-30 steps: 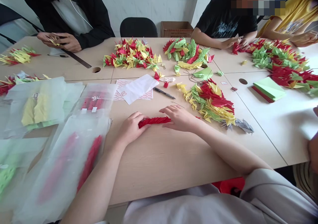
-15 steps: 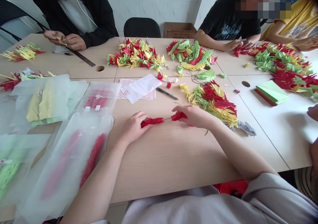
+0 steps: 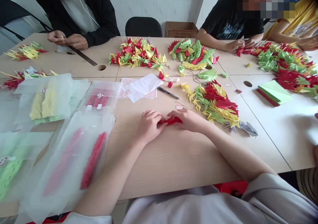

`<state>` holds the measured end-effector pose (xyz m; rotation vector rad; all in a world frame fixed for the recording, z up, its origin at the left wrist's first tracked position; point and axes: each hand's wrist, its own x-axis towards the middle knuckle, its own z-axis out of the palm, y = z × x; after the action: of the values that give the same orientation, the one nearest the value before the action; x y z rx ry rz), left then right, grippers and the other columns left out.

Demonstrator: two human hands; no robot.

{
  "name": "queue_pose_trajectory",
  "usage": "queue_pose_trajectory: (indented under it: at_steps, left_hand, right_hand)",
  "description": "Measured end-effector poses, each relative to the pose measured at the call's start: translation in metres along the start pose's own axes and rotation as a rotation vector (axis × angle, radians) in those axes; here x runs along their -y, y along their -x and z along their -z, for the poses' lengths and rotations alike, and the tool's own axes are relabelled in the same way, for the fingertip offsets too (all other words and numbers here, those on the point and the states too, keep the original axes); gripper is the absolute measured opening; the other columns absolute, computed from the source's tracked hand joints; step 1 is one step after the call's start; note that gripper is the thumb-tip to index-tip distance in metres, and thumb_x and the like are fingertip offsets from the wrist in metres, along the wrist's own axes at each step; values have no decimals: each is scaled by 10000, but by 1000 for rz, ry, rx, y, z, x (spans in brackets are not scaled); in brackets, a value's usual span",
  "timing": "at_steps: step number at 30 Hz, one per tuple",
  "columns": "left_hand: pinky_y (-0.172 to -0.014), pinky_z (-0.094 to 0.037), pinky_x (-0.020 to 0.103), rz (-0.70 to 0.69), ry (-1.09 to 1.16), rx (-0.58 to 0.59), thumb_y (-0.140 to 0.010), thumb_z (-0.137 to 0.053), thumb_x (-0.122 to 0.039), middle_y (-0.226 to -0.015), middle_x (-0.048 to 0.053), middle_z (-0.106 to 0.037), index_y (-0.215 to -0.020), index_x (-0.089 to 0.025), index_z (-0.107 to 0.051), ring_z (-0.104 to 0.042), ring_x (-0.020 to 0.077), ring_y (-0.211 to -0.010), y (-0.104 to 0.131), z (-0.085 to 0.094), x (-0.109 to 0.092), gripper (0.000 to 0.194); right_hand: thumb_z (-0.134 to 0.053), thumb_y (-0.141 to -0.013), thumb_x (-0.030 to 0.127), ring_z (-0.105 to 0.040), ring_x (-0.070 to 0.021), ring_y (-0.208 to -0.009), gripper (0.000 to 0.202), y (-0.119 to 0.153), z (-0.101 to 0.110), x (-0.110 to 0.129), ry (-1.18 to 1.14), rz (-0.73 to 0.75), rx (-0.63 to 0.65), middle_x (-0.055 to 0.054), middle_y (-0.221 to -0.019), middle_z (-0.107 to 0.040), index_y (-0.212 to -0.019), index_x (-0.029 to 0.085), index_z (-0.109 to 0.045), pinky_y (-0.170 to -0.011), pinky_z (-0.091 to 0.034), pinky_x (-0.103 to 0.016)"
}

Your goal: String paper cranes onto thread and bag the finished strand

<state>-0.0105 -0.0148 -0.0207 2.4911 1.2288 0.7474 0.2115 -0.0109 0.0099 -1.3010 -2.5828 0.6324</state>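
As we sit at the pale wooden table, our two hands meet over a short strand of folded red paper. Our left hand pinches its left end between thumb and fingers, while our right hand grips the opposite end with fingers curled around it. Between them we see only the strand's middle; whether it touches the tabletop, we cannot tell.

Just behind our right hand lies a red-bordered label, and beyond that a black pen lies beside a white paper sheet, which overlaps a printed label sheet. To our right rests a bundle of red, yellow and green paper cranes. To our left we have a frosted plastic bag with long red strands. Across from us, a co-worker's hands hold something small and yellowish near a dark ruler-like strip.
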Motion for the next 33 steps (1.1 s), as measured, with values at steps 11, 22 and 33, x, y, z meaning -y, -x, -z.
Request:
queue_pose_trajectory:
  at_steps: [11, 22, 33]
  left_hand:
    - [-969, -417, 434, 26, -9, 127, -789, -702, -539, -1216, 85, -642, -1261, -210, -552, -575, 278, -1117, 3, 11, 7, 595]
    - [-807, -502, 354, 127, 62, 193, -865, -616, -298, -992, 36, -671, -976, -233, -633, -639, 222, -921, 11, 38, 32, 130]
    - [-818, -499, 344, 116, 81, 187, -895, -593, -321, -999, 41, -655, -972, -220, -650, -627, 214, -939, 12, 31, 36, 140]
  right_hand:
    - [-662, -844, 231, -518, -317, -1262, 434, 9, 28, 4, 155, -76, 15, -123, -1351, -582, -1267, 214, -569, -1032, -402, -476]
    - [-554, -955, 244, -635, -211, -937, 201, -37, -16, 14, 51, 197, -21, -92, -1043, -683, -1128, 192, -644, -854, -421, -332]
    - [-620, -913, 381, -603, -274, -1047, 278, -13, 13, 2, 212, 67, -48, -119, -1091, -672, -1105, 186, -663, -904, -405, -384]
